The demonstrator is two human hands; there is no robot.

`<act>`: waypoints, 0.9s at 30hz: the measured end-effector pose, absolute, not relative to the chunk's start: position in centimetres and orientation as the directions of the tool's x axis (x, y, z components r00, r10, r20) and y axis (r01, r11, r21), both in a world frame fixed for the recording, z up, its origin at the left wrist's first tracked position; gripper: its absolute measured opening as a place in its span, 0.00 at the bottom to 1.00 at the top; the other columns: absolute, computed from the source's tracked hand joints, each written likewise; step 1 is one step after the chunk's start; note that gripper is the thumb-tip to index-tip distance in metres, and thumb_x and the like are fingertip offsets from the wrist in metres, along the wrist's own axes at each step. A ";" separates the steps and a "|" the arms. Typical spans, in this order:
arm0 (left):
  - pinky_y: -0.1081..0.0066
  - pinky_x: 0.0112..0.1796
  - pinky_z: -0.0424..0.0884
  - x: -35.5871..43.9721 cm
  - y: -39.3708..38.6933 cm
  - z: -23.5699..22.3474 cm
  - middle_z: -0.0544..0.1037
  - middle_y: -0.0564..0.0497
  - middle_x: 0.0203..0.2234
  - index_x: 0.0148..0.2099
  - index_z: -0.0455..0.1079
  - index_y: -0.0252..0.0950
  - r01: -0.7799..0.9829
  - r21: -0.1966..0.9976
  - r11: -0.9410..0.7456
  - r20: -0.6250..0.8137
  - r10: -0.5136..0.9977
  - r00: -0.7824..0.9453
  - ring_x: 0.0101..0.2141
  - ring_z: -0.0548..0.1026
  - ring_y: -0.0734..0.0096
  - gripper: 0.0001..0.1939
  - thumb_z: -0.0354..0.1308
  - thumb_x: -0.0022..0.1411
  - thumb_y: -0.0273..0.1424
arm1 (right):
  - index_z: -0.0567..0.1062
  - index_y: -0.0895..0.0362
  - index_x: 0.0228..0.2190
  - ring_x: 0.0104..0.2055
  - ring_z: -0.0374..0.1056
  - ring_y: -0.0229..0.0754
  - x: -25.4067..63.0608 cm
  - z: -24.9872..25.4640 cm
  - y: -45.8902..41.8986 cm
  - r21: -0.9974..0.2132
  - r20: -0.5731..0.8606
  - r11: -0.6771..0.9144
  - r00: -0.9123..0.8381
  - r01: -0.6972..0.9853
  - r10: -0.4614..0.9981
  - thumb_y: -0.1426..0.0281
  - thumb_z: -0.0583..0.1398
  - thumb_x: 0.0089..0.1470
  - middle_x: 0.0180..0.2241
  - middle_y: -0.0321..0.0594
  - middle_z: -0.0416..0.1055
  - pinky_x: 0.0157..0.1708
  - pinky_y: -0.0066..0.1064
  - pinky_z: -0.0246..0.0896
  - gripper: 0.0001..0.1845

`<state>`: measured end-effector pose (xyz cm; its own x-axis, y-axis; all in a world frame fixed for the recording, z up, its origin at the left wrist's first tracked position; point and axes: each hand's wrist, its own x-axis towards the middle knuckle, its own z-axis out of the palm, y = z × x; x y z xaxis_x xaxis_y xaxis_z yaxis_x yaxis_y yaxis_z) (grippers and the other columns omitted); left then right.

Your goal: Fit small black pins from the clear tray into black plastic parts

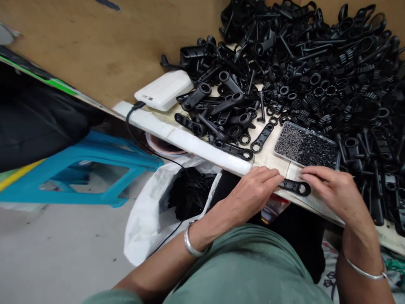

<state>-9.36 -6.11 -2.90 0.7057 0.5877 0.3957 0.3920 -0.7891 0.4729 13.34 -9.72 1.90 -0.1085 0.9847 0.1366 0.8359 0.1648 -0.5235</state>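
Observation:
My left hand (257, 190) is closed on one end of a flat black plastic arm (299, 187) with a ring-shaped end, at the table's front edge. Close to that ring end is my right hand (335, 188), its thumb and fingertips pinched together; whatever lies between them is too small or hidden to name. Just beyond the hands stands a clear plastic box (278, 153) of tiny grey and black parts. Similar black arms (262, 137) lie loose on the table to the left of the box.
Black plastic parts (316, 55) are heaped across the table's back and right side. A white power bank (164, 90) with a cable sits at the left. Below the edge are a white sack (142, 219) holding black pieces and a blue plastic stool (91, 169).

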 end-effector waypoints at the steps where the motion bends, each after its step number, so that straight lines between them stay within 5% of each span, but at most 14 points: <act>1: 0.66 0.43 0.71 -9.4 -6.0 -2.6 0.78 0.45 0.40 0.44 0.70 0.32 0.399 0.482 -0.780 0.355 0.590 0.725 0.39 0.74 0.65 0.07 0.50 0.71 0.23 | 0.81 0.51 0.37 0.34 0.76 0.43 14.2 2.0 -9.7 -0.497 0.166 0.109 -0.029 0.861 0.986 0.62 0.59 0.62 0.35 0.37 0.80 0.39 0.32 0.68 0.11; 4: 0.65 0.44 0.71 -9.5 -5.4 -1.6 0.77 0.46 0.37 0.43 0.70 0.33 0.415 0.495 -0.764 0.258 0.585 0.769 0.40 0.73 0.65 0.08 0.49 0.70 0.22 | 0.82 0.51 0.37 0.34 0.76 0.46 16.7 2.1 -9.7 -0.327 0.220 -0.033 0.110 0.945 0.969 0.62 0.59 0.60 0.35 0.40 0.81 0.39 0.36 0.68 0.12; 7: 0.64 0.46 0.69 -9.3 -4.9 -1.1 0.77 0.46 0.39 0.44 0.70 0.34 0.427 0.487 -0.762 0.232 0.584 0.778 0.43 0.73 0.64 0.07 0.51 0.70 0.23 | 0.82 0.52 0.37 0.37 0.76 0.49 17.9 1.9 -9.2 -0.142 0.192 -0.047 0.074 0.989 0.979 0.65 0.58 0.60 0.38 0.42 0.81 0.38 0.38 0.66 0.12; 16: 0.64 0.46 0.65 -8.5 -4.6 -0.9 0.78 0.45 0.43 0.42 0.71 0.34 0.427 0.468 -0.774 0.236 0.575 0.783 0.46 0.73 0.62 0.03 0.57 0.69 0.27 | 0.81 0.53 0.33 0.32 0.73 0.49 16.2 1.8 -6.8 0.076 0.010 -0.027 0.026 0.997 1.000 0.69 0.59 0.58 0.34 0.43 0.78 0.30 0.37 0.59 0.10; 19: 0.64 0.44 0.64 -8.4 -4.6 -0.9 0.79 0.46 0.41 0.42 0.72 0.33 0.431 0.475 -0.767 0.210 0.575 0.791 0.45 0.74 0.62 0.03 0.56 0.69 0.26 | 0.81 0.54 0.32 0.35 0.74 0.49 17.0 1.7 -6.9 -0.025 0.052 -0.019 0.021 1.000 0.998 0.68 0.58 0.58 0.35 0.43 0.79 0.33 0.37 0.60 0.10; 22: 0.64 0.43 0.64 -8.3 -4.6 -0.9 0.80 0.47 0.40 0.41 0.72 0.33 0.434 0.484 -0.760 0.194 0.577 0.794 0.44 0.74 0.63 0.05 0.54 0.70 0.25 | 0.82 0.53 0.33 0.37 0.75 0.47 18.2 1.6 -7.3 -0.257 0.111 -0.014 0.044 0.966 0.993 0.66 0.59 0.58 0.36 0.41 0.80 0.38 0.36 0.64 0.10; 27: 0.64 0.43 0.63 -8.3 -4.8 -1.1 0.80 0.47 0.40 0.41 0.72 0.33 0.422 0.482 -0.768 0.241 0.580 0.779 0.43 0.74 0.63 0.04 0.55 0.69 0.25 | 0.83 0.52 0.34 0.28 0.72 0.42 19.4 1.4 -7.9 -0.478 0.048 -0.165 0.213 0.863 0.976 0.61 0.62 0.54 0.28 0.37 0.79 0.33 0.35 0.63 0.11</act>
